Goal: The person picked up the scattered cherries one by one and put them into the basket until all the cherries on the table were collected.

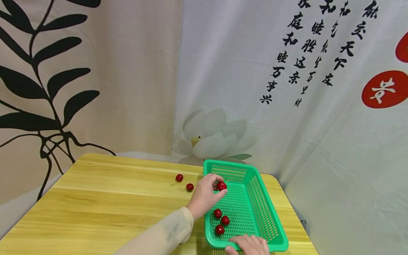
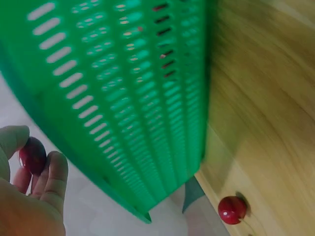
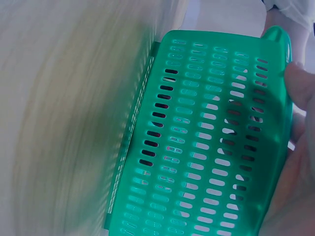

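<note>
My left hand [image 1: 205,194] pinches a red cherry [image 1: 221,186] between thumb and fingers, above the left side of a green plastic basket [image 1: 271,202]. The left wrist view shows that cherry [image 2: 33,156] at the fingertips, outside the basket wall [image 2: 113,123] from that angle. Inside the basket, several holes show through its floor, and three cherries [image 1: 225,220] lie near its front left corner. My right hand [image 1: 250,244] grips the near rim; the right wrist view has the hand [image 3: 295,162] along the rim [image 3: 284,98], some fingers hidden.
Left of the basket, two cherries with stems, one farther back [image 1: 179,178] and one nearer [image 1: 190,187], lie on the wooden table [image 1: 111,198]. Behind the table hangs a printed curtain [image 1: 143,71] with leaves, a lotus and writing.
</note>
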Motion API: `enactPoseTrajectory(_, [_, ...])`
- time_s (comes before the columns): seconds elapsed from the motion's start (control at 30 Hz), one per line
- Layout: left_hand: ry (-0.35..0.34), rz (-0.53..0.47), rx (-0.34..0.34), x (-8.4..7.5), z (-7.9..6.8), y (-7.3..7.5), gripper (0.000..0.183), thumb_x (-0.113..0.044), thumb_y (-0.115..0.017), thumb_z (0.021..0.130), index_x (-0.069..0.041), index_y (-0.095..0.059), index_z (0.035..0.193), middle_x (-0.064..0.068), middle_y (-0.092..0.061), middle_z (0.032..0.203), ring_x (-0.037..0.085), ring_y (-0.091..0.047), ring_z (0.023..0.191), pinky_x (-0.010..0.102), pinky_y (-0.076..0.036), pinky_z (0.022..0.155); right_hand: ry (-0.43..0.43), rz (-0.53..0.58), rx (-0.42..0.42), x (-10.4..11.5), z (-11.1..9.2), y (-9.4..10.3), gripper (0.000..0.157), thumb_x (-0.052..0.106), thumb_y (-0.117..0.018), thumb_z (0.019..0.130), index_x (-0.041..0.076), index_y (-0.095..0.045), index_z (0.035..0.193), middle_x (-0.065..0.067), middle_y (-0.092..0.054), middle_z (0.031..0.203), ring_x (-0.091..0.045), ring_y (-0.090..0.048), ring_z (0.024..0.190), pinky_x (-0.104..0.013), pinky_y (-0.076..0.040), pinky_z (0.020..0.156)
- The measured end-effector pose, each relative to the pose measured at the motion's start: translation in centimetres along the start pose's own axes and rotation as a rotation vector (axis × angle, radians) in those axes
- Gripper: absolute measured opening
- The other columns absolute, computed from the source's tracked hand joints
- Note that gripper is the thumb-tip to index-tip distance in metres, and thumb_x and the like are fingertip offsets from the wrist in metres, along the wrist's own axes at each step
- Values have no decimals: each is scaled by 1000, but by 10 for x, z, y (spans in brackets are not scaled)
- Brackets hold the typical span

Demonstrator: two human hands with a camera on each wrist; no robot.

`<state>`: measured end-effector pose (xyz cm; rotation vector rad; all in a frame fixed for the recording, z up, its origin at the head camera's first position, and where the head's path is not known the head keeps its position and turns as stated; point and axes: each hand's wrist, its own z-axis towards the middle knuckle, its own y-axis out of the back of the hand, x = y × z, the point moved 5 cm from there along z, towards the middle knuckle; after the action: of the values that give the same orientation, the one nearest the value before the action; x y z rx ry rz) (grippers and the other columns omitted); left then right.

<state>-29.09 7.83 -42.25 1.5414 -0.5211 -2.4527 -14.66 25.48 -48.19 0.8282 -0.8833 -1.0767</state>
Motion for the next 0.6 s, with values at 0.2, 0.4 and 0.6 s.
enactPoseTrajectory(0.2, [-116, 188, 88, 0, 5, -11, 27, -20, -82, 96, -11, -70, 119, 3, -70, 121, 16, -67, 97, 22, -60, 85, 1, -5, -14, 0, 0, -1, 10, 60, -70, 98, 51, -70, 95, 41, -59, 93, 10, -56, 89, -36, -44, 87])
enactPoseTrajectory(0.4, [-198, 320, 149, 4, 6, -20, 27, -23, -83, 95, -14, -69, 117, -1, -69, 114, 11, -65, 96, 23, -59, 88, 19, -19, -34, -1, 0, -2, 9, 59, -72, 97, 51, -69, 94, 42, -58, 93, 10, -56, 88, -34, -43, 86])
enactPoseTrajectory(0.6, [-202, 368, 174, 11, 8, -24, 25, -22, -84, 94, -15, -70, 113, -3, -68, 107, 9, -62, 91, 22, -58, 84, 31, -28, 10, -2, 1, -2, 11, 61, -68, 99, 51, -70, 96, 41, -61, 95, 8, -58, 90, -35, -43, 86])
